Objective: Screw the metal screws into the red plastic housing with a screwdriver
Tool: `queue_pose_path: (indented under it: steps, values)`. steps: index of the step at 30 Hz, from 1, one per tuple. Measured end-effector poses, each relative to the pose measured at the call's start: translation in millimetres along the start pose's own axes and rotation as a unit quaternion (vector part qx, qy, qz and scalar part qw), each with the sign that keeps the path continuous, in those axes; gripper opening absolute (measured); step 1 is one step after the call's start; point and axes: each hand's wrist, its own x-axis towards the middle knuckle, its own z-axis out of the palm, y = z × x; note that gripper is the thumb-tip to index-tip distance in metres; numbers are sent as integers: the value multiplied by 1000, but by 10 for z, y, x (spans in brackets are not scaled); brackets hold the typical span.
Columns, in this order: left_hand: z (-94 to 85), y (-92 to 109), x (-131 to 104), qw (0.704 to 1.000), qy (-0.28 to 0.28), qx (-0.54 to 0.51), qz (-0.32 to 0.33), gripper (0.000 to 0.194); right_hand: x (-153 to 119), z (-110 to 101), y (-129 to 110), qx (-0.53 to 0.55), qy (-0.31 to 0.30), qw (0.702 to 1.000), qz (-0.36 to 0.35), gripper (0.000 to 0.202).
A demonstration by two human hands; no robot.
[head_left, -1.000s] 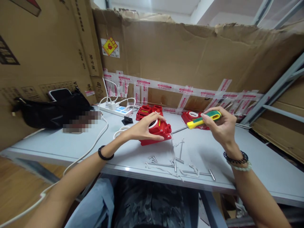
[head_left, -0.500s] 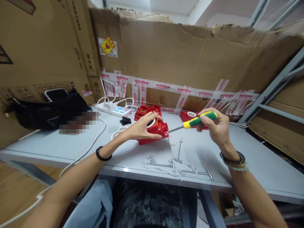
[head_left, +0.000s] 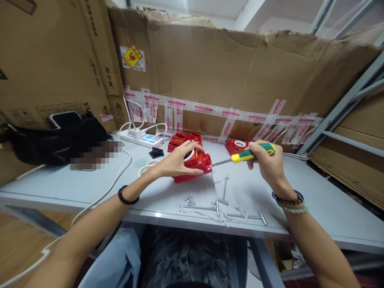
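Note:
My left hand [head_left: 183, 160] is closed over a red housing [head_left: 196, 163] with a white ring on its top, holding it tilted on the table. My right hand [head_left: 267, 158] grips the green and yellow handle of a screwdriver [head_left: 244, 155]. The steel shaft points left, and its tip meets the right end of the red housing, by a small lug. A thin whitish strand hangs from that spot. Whether the tip sits in a screw or a hole is too small to tell.
T-shaped metal bars [head_left: 199, 207], small screws [head_left: 189, 201] and whitish strands lie near the front edge. More red housings [head_left: 181, 140] stand behind, another red housing [head_left: 235, 146] at right. A power strip [head_left: 141, 138], white cable [head_left: 120, 172] and black bag [head_left: 60, 138] are left.
The view shifts slightly. My right hand has changed its hold on the screwdriver handle a little, while the tip stays at the housing's end. My left hand keeps its grip.

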Motion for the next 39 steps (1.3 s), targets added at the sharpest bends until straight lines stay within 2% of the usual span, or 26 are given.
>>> queue_pose_path:
  steps: [5,10,13,19,25,34,39]
  values:
    - [12,26,0,1000,0,-14,8,46,42,65,80,72,82,992,67,25]
    - [36,41,8,999,21,-21,36,28,53,93,78,92,117,987,66,25]
    - [36,58,9,998,16,-9,56,26,40,96,64,92,115,988,47,25]
    - [35,108,19,992,-36,62,107,22,-19,134,0,47,84,995,15,27]
    - [32,112,13,978,-16,161,131,20,-70,198,-75,24,84,996,2,29]
    - [55,104,12,968,19,196,155,18,-85,211,-84,48,96,994,-9,27]
    - [63,92,16,959,15,224,171,25,-94,218,-98,42,97,994,-19,26]
